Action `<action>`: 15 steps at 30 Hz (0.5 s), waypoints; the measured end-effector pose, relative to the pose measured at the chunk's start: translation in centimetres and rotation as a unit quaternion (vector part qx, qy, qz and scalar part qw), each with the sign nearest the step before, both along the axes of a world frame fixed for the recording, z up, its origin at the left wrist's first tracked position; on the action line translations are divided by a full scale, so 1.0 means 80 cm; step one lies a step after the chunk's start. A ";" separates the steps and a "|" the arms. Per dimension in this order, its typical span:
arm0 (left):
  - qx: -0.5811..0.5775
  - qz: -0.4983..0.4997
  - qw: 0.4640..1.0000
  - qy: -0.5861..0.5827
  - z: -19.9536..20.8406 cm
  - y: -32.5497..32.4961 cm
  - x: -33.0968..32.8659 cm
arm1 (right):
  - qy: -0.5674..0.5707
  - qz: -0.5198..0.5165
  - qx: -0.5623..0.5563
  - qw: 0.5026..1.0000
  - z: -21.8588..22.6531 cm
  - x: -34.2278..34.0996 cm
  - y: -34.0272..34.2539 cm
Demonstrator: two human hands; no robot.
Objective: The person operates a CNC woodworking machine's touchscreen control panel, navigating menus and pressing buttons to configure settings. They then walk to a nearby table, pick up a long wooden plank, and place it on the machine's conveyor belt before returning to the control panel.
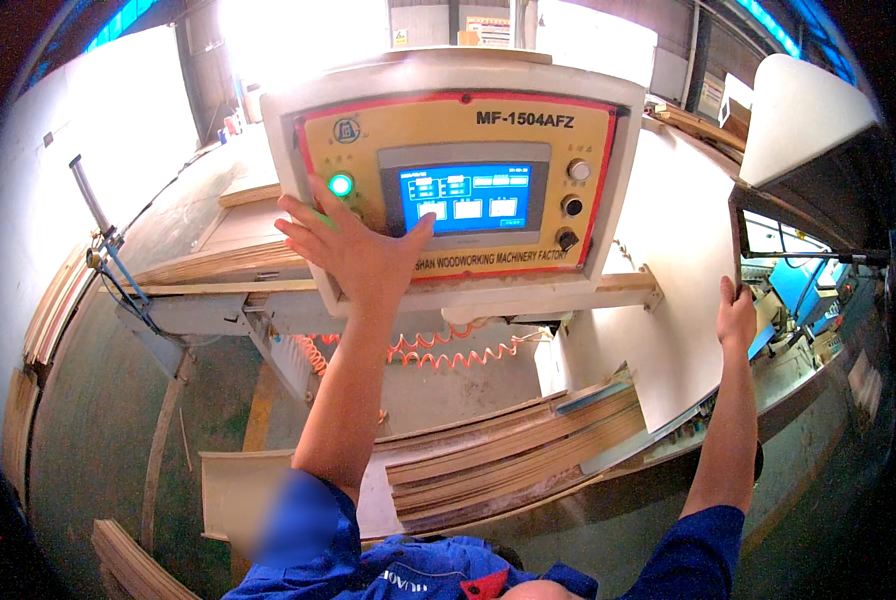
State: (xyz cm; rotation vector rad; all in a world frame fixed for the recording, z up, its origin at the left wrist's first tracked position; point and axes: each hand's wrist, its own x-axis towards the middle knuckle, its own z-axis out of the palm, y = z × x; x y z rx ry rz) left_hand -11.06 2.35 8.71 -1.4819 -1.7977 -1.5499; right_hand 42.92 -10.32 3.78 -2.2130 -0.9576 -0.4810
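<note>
My left hand (366, 255) is raised in front of a machine's control panel (428, 135), its fingers spread and holding nothing. The thumb tip is at the lower left of the lit blue touchscreen (503, 190). A glowing green button (340, 185) shows just above my fingers. Right of the screen sit a white button (578, 170), a black button (572, 205) and a black rotary switch (567, 239). Off to the right, my right hand (736, 318) is closed around the lower edge of a dark frame (738, 235) on the machine's white hood (808, 115).
Long stacked wood strips (518, 455) lie on the machine bed below the panel. Coiled orange air hoses (458, 358) hang beneath it. More boards (218, 255) rest behind on the left, and blue machine parts (803, 285) show inside at right.
</note>
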 end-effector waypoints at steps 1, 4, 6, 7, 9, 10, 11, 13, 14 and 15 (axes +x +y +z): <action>-0.005 0.000 1.000 0.000 -0.002 0.001 -0.001 | 0.002 -0.001 0.000 1.000 0.000 -0.001 0.000; 0.101 0.013 0.994 0.044 -0.009 -0.003 -0.003 | -0.007 0.009 0.014 1.000 -0.001 -0.001 0.002; 0.141 -0.060 0.979 0.135 -0.016 -0.019 -0.002 | -0.009 0.002 0.010 1.000 -0.004 0.005 -0.002; 0.161 -0.096 0.966 0.180 -0.020 -0.026 -0.002 | -0.009 -0.002 0.008 1.000 -0.005 0.008 -0.004; 0.152 -0.120 0.955 0.226 -0.045 -0.021 0.005 | -0.001 0.002 0.000 1.000 -0.002 0.004 -0.002; 0.147 -0.130 0.949 0.248 -0.055 -0.017 0.006 | 0.003 0.006 -0.004 1.000 0.000 0.000 0.001; 0.126 -0.142 0.952 0.240 -0.060 -0.016 0.009 | 0.000 0.006 0.000 1.000 0.001 -0.001 0.000; 0.086 -0.166 0.957 0.222 -0.065 -0.014 0.012 | -0.007 0.007 0.006 1.000 0.000 -0.002 -0.001; 0.060 -0.163 0.958 0.228 -0.064 -0.015 0.014 | -0.011 0.007 0.008 1.000 -0.001 -0.001 -0.001; 0.034 -0.159 0.959 0.234 -0.061 -0.018 0.015 | -0.015 0.007 0.010 1.000 -0.002 -0.001 -0.002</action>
